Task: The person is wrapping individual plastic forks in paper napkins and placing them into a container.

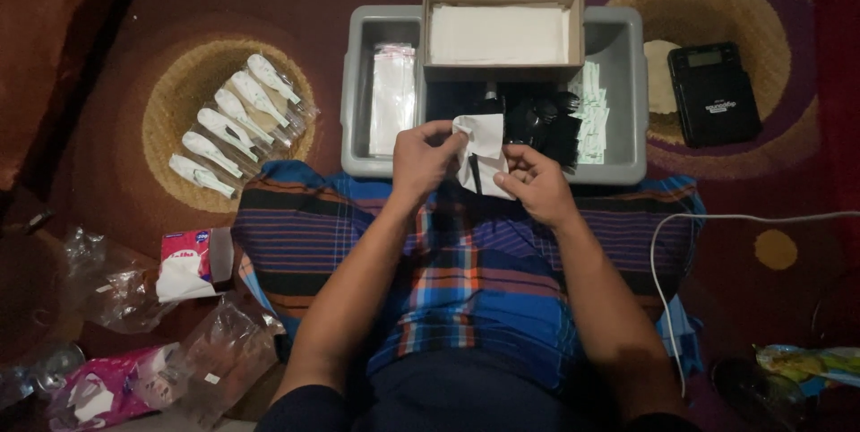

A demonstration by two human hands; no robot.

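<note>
White napkin (484,150) between both hands' fingers (448,134)

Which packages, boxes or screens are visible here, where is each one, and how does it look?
Cardboard box: in the grey tray, lid open, brown, white sheets inside.
Clear sleeves: tray's left side, flat, transparent.
Black device: right of the tray, rectangular, small dark screen.
Tissue pack: on the carpet at left, pink and white, torn open.
Spoon packets: left of the tray, a row of white spoons in clear wrap.
Pink pack: bottom left, crumpled.
</note>
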